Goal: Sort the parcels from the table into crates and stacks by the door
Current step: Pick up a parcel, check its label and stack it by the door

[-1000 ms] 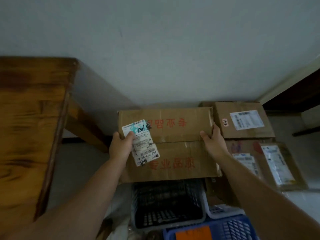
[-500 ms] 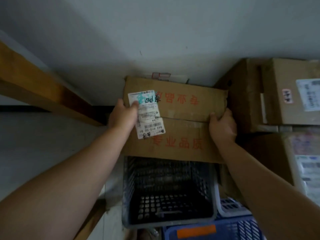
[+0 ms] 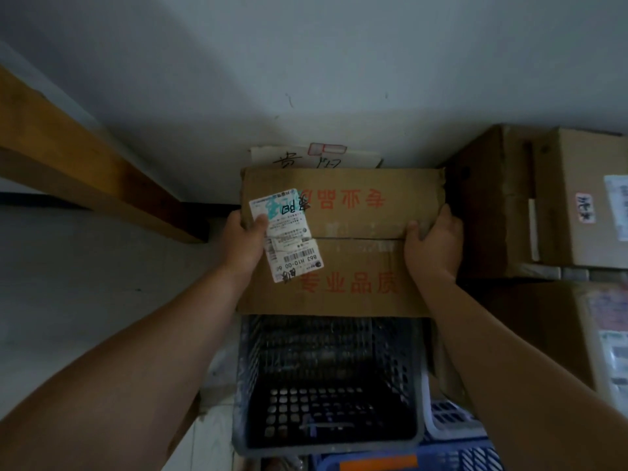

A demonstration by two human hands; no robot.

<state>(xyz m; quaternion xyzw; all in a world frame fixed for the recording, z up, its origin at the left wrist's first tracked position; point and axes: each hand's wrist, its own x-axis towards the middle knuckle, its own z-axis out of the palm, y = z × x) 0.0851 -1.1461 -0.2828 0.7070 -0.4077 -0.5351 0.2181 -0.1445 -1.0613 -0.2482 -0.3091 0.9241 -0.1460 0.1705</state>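
Left grip and right grip clasp the cardboard parcel by its ends, low at the wall beside stacked boxes, past the black crate; placement looks nearly done, letting go to follow.

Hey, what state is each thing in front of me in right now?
cardboard box, closed, seam taped, held at both ends.
left grip, curled on the box's left edge, thumb on the label.
right grip, curled on the box's right edge.
dark crate, open-topped, nothing visible inside.
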